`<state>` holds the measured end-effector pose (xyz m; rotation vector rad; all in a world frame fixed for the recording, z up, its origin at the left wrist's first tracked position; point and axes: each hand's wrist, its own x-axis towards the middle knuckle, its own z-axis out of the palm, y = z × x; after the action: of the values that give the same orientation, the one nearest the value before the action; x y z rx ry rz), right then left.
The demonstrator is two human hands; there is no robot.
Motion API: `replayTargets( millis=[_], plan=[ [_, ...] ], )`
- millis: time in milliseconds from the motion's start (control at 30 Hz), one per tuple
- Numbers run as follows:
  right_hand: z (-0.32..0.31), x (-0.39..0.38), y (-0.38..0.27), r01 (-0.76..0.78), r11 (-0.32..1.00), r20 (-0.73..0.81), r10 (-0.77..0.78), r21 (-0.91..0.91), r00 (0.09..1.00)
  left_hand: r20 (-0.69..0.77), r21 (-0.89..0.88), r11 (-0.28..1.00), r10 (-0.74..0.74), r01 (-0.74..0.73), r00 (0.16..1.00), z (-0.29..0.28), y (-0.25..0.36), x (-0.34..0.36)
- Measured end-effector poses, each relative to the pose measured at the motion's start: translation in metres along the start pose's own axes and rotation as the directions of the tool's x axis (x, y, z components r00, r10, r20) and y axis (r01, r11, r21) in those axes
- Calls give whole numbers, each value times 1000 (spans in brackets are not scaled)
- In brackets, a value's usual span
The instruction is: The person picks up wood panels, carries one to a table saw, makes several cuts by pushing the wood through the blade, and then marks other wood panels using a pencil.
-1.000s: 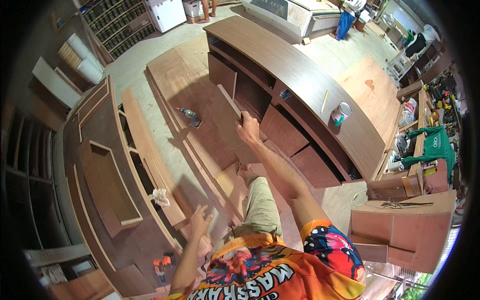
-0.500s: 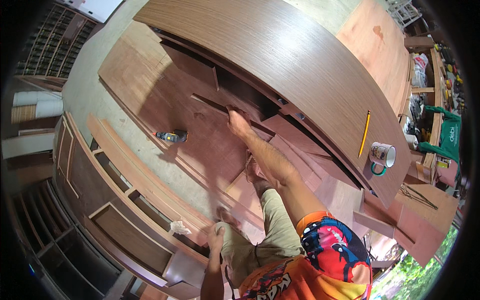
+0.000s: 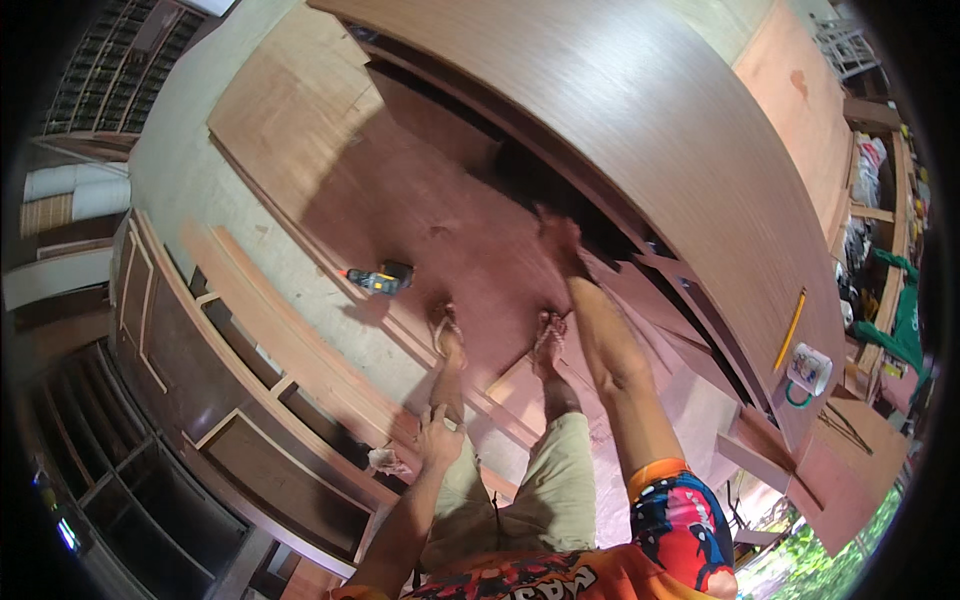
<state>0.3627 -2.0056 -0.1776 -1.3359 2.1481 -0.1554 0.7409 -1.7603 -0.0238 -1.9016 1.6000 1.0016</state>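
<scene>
The right hand (image 3: pixel 558 238) is at the open front of a long, curved, brown wood-grain cabinet (image 3: pixel 525 170). This hand is motion-blurred; whether its fingers are spread or pinching an edge cannot be told. The left hand (image 3: pixel 440 437) rests on the left knee; whether its fingers are spread or pressed together cannot be told.

The cabinet stands ahead and to the right, its dark interior partly exposed beneath a glossy brown tabletop (image 3: pixel 640 90). Near the right end of the tabletop, a slim yellow pencil (image 3: pixel 790 330) lies just beside a white mug with a green handle (image 3: pixel 808 370).

A dark, yellow-marked cordless drill with an orange tip (image 3: pixel 380 280) lies near the left edge of a broad brown plywood sheet (image 3: pixel 285 100). A dark-brown curved wooden unit with pale edging (image 3: pixel 170 320) lies to the left.
</scene>
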Motion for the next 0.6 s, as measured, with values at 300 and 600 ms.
replayTargets(
  millis=[300,600],
  plan=[
    [-20,2,25,9,998,-212,4,60,977,106,63,998,-25,18,994,-28,-11,10],
    [-18,22,42,56,989,-201,-83,-137,976,81,9,1000,-10,9,997,-31,-8,10]
  ],
)
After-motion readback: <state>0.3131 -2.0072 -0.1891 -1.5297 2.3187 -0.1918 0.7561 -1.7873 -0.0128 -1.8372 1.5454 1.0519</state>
